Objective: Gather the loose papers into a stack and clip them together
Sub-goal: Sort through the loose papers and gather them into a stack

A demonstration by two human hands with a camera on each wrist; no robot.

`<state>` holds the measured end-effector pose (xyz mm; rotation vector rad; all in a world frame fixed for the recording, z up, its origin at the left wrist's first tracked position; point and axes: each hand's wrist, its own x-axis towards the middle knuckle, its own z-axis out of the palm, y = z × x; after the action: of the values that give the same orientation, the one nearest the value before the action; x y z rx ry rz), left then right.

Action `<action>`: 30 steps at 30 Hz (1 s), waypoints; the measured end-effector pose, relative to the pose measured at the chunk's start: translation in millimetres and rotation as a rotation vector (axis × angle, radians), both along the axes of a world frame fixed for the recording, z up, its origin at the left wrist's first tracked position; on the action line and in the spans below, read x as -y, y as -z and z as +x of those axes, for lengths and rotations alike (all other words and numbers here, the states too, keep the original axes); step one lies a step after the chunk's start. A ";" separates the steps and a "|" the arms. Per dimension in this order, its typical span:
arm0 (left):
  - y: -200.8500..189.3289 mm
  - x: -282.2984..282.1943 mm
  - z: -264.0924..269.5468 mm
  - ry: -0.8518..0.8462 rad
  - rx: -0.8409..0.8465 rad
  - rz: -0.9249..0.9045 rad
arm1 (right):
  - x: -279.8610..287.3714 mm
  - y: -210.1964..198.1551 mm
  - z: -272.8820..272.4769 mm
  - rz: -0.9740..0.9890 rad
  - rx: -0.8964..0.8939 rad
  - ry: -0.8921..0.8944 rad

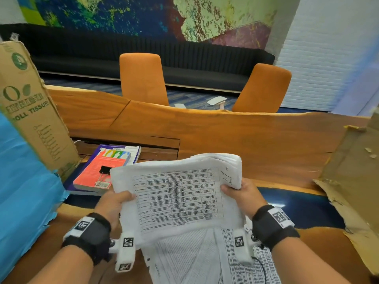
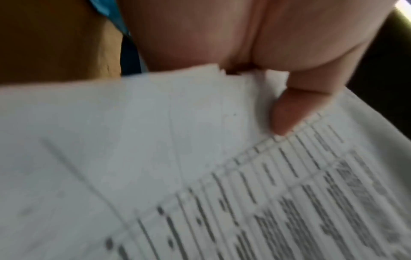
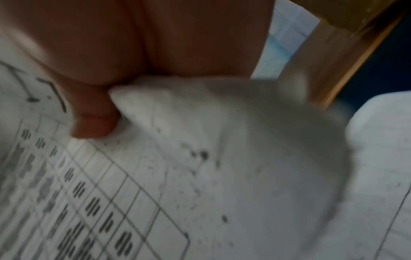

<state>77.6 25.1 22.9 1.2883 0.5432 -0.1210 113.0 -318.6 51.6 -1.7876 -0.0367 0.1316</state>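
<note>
- Across the room's near side runs a wooden table [image 1: 225, 136]; two orange chairs [image 1: 143, 78] stand behind its far edge, one near the middle and one to the right.
- Cardboard box [image 1: 30, 111], printed "ROLL TISSUE", leans at the table's left end; torn cardboard [image 1: 348, 181] lies at the right end.
- Stack of papers [image 1: 178, 193] is held above the table between both hands, tilted toward the person; top sheet bears a printed grid.
- Loose sheets [image 1: 205, 259] lie flat on the table beneath the stack, near the person.
- Red book [image 1: 96, 173] rests on other books, left of the stack.
- Left hand [image 1: 112, 203] grips the stack's left edge, thumb [image 2: 286, 112] pressed on the top sheet.
- Right hand [image 1: 242, 193] grips the right edge, thumb [image 3: 93, 119] on top; the fingers under the stack are hidden.
- Black binder clip [image 1: 103, 173] lies on the red book, apart from the stack.
</note>
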 end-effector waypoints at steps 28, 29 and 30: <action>-48.1 0.5 6.9 0.172 0.230 0.904 | -3.0 -29.5 6.9 -0.313 0.247 -0.080; -62.1 7.6 9.0 0.245 0.291 1.005 | -7.0 -38.3 10.3 -0.358 0.267 -0.130; -74.5 16.3 11.5 0.351 0.336 1.080 | -11.9 -46.4 12.9 -0.400 0.279 -0.174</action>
<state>89.1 8.9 97.4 2.3960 0.0428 0.1244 125.9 -306.7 98.0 -2.1900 -0.3901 0.0124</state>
